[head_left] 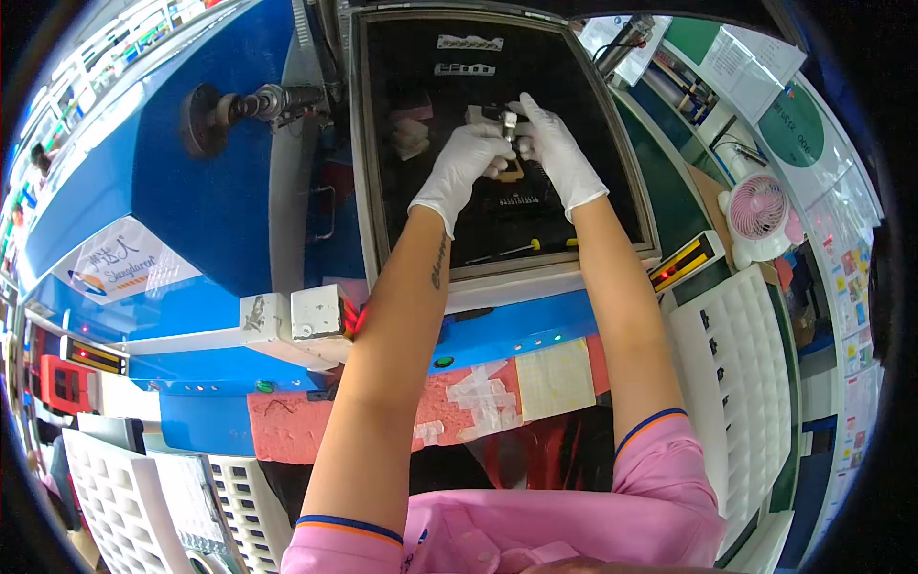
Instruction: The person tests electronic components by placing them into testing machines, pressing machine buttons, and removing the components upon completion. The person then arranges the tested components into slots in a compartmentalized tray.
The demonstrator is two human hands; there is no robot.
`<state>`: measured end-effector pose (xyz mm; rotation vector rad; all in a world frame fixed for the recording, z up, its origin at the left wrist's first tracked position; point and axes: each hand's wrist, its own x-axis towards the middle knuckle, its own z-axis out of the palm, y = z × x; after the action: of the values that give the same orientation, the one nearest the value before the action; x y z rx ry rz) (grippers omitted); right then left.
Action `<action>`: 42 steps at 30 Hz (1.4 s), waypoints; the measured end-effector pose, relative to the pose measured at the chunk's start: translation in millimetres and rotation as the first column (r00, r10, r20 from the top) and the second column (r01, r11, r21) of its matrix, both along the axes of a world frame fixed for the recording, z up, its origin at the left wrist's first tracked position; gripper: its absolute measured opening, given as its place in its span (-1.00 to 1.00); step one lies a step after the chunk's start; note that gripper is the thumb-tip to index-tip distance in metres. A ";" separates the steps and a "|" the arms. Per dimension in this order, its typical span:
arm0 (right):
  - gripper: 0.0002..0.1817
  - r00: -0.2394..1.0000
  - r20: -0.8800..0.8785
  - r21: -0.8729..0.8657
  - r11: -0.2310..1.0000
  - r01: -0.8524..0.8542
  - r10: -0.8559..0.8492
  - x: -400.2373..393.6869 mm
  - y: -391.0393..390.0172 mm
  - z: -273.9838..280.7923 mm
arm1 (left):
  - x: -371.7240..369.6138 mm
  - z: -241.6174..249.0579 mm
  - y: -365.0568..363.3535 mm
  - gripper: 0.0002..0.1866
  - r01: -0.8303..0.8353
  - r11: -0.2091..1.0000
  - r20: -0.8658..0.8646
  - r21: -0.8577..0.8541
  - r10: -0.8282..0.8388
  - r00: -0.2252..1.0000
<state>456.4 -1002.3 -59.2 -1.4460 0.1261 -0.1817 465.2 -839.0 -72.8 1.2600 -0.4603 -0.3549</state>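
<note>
Both of my hands wear white gloves and meet over a dark, framed work surface [411, 201]. My left hand [464, 163] is closed, its fingertips pinched on a small shiny metal part [510, 124] whose exact kind I cannot make out. From the other side my right hand [557, 153] also grips this part, with one finger pointing up past it. Just below the fingertips lies a small tan piece [513, 172]. Beside my left hand is a crumpled whitish cloth or tissue [411, 140]. My fingers partly hide the metal part.
Two slotted metal strips, an upper one [469, 43] and a lower one [465, 70], lie at the back. A yellow-handled screwdriver [507, 252] rests near the front of the frame. To the right are a white foam tray [732, 368] with several black pieces and a pink fan [758, 208].
</note>
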 end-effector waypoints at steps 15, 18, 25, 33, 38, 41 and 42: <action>-0.68 0.981 0.043 -0.135 0.974 -0.184 0.191 13.1 0.9 -2.7 | -19.2 15.0 -5.9 -0.53 -0.111 0.959 -0.146 0.261 0.153 0.978; -0.70 0.982 0.039 -0.155 0.972 -0.178 0.186 11.1 3.2 -1.3 | -17.2 12.7 -6.5 -0.56 -0.126 0.963 -0.116 0.238 0.157 0.981; -0.73 0.981 0.025 -0.168 0.969 -0.183 0.190 7.5 4.8 1.4 | -15.8 10.3 -7.9 -0.61 -0.142 0.966 -0.098 0.214 0.166 0.981; -0.73 0.975 0.050 -0.171 0.964 -0.204 0.215 6.3 4.7 2.0 | -15.3 11.3 -8.6 -0.65 -0.153 0.963 -0.109 0.223 0.180 0.978; -0.73 0.974 0.056 -0.140 0.967 -0.211 0.220 6.6 4.4 2.3 | -15.7 12.1 -7.5 -0.67 -0.154 0.960 -0.102 0.234 0.181 0.978; -0.73 0.973 0.059 -0.149 0.966 -0.211 0.222 7.9 3.5 1.1 | -15.2 11.5 -6.6 -0.63 -0.143 0.965 -0.103 0.219 0.168 0.980; -0.73 0.975 0.063 -0.164 0.965 -0.203 0.215 8.1 3.3 0.9 | -14.7 10.8 -6.4 -0.59 -0.131 0.971 -0.110 0.202 0.155 0.982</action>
<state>464.5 -999.0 -58.3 -1.5954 -0.1091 -0.0774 450.5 -845.3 -62.0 1.4429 -0.2291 -0.3601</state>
